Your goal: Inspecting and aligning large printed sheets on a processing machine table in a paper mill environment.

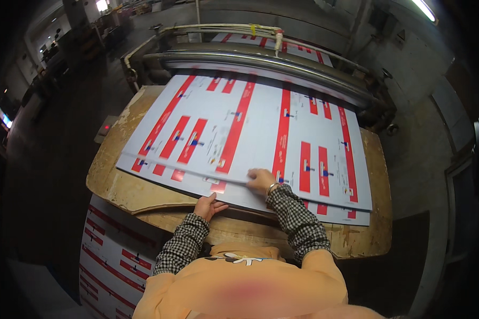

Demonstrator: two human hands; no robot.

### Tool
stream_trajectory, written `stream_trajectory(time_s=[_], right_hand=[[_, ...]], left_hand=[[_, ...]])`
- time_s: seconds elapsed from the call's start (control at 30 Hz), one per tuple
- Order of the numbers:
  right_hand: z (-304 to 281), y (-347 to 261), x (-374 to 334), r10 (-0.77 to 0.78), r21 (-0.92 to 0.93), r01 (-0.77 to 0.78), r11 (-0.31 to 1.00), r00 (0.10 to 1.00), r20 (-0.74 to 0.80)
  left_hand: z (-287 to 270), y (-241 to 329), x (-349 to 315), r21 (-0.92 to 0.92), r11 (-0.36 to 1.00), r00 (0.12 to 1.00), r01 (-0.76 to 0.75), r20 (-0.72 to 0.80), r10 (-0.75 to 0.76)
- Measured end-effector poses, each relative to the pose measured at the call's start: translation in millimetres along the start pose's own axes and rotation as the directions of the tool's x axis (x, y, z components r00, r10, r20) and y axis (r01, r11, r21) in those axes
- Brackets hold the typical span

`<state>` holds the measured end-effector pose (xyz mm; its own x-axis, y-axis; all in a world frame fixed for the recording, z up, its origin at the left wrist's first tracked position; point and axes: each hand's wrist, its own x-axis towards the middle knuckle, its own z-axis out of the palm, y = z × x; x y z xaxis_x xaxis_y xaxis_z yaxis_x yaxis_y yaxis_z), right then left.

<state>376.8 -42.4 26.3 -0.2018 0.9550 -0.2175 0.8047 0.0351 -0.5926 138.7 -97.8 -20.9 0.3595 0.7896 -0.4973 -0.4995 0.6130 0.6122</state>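
Observation:
Two large white printed sheets with red bars lie one over the other, slightly offset. My right hand (261, 181) is closed on the near edge of the upper sheet (255, 138), its fingers curled over that edge. Just below and to the left, my left hand (209, 207) is at the near edge of the lower sheet (234, 194). Its palm is turned up, with thumb and fingers apart, seemingly touching the edge. The far ends of the sheets run under a long metal roller (266, 65).
A worn wooden board (112, 175) with rounded corners supports the sheets. Behind the roller frame lies more printed sheet (303, 51). A stack of similar red-and-white sheets (112, 260) is low on the left. A grey wall (415, 122) stands at right.

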Motion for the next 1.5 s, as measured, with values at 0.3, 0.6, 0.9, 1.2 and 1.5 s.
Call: stream_trajectory(time_s=[0.3,0.6,0.9,1.2,1.5], right_hand=[[42,-12,-37,-0.146,-0.488,0.236,0.840,0.965,0.217],[-38,-31,-38,-0.180,0.195,0.159,0.968,0.979,0.094],[6,-21,-55,-0.209,0.238,0.191,0.952,0.976,0.056],[12,0,-2,0.033,0.048,-0.033,0.998,0.999,0.002],[37,-19,-36,-0.180,-0.380,0.241,0.893,0.965,0.190]], left_hand=[[-5,-1,-1,-0.027,0.997,0.997,-0.072,0.021,0.073],[-4,-2,-4,-0.054,0.996,0.995,-0.069,0.065,0.073],[1,1,-5,-0.027,0.999,0.999,-0.034,-0.032,0.033],[-4,0,-1,-0.023,0.999,0.997,-0.047,0.067,0.049],[-2,2,-3,0.012,0.996,0.996,-0.092,0.012,0.091]])
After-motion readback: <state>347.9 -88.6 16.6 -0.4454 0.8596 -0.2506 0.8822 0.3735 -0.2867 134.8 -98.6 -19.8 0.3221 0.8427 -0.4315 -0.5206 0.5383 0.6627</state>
